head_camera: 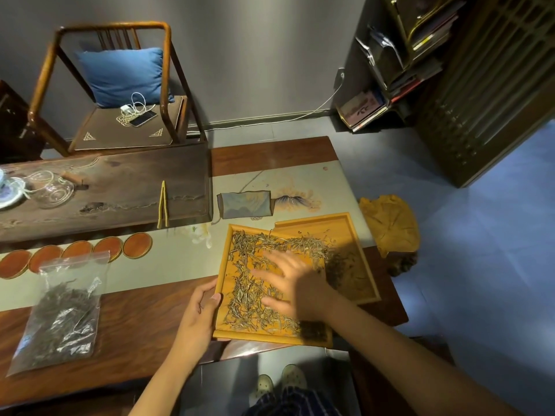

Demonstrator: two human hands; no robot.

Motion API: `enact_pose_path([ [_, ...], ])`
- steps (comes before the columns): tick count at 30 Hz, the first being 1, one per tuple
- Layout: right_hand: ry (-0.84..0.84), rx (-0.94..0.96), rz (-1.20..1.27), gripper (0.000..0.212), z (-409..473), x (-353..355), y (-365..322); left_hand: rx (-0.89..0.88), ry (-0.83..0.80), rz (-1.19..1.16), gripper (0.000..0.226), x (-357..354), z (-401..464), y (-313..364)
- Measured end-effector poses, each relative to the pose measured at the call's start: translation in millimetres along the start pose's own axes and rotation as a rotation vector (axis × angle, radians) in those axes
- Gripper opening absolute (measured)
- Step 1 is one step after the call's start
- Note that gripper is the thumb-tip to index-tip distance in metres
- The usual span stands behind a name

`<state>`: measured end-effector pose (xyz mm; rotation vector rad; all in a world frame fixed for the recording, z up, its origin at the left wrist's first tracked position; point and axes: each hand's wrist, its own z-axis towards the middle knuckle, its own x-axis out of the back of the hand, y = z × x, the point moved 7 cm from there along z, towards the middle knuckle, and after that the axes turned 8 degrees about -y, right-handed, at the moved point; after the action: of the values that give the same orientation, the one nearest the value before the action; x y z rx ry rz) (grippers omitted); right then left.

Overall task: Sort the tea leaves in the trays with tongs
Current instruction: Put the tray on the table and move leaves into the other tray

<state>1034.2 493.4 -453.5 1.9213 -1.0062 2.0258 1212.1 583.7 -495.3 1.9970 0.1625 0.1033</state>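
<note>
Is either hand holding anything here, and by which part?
The left hand grips the near tray by its left rim. The right hand holds nothing, spread over the tea leaves.

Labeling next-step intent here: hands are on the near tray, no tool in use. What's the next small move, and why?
Probably lift the right hand off the tea leaves and reach for the tongs, which lie untouched on the dark wooden board beyond. The left hand already grips the near tray edge, steadying it.
</note>
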Motion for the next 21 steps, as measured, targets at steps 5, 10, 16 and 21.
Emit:
enact_pose_path([
  [5, -0.065, 0.026, -0.032, 0.059, -0.2, -16.0, -5.4, -0.006, -0.003, 0.000, 0.021, 0.1, 0.3, -1.3],
  [10, -0.124, -0.086, -0.083, 0.058, -5.0, -12.2, 22.8, 0.010, 0.011, 0.007, 0.021, 3.5, 0.0, -6.7],
  [16, -0.037, -0.099, -0.202, 0.046, -15.4, 6.8, 48.0, 0.016, 0.031, -0.015, 0.020, 4.5, -1.3, -6.7],
  [21, -0.070, -0.122, -0.281, 0.048, -16.2, 6.9, 64.7, 0.020, 0.032, 0.022, 0.021, 2.9, -3.7, -2.4],
])
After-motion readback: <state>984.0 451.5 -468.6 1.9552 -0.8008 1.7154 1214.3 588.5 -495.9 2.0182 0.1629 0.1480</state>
